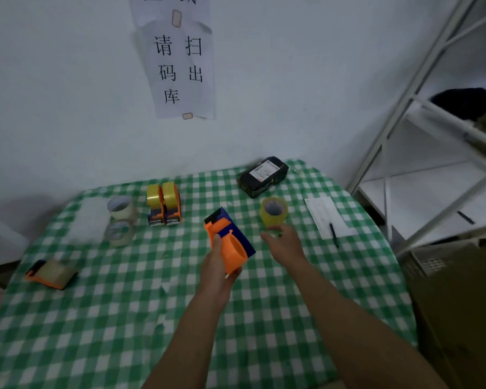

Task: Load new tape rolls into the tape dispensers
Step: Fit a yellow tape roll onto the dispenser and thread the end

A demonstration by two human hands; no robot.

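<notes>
Dispenser (230, 234), empty, is gripped in the left hand (216, 273); the right hand (284, 242) pinches the yellow tape roll (274, 213) just right of it. Best to line the roll's core squarely over the hub (235, 252).

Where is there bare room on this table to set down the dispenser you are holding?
The widest bare cloth lies at the near left, between the lying dispenser and the left forearm. Another patch lies nearer than the paper, right of the right hand. The far side is crowded: spare rolls, two loaded dispensers, yellow roll, black parcel.
</notes>
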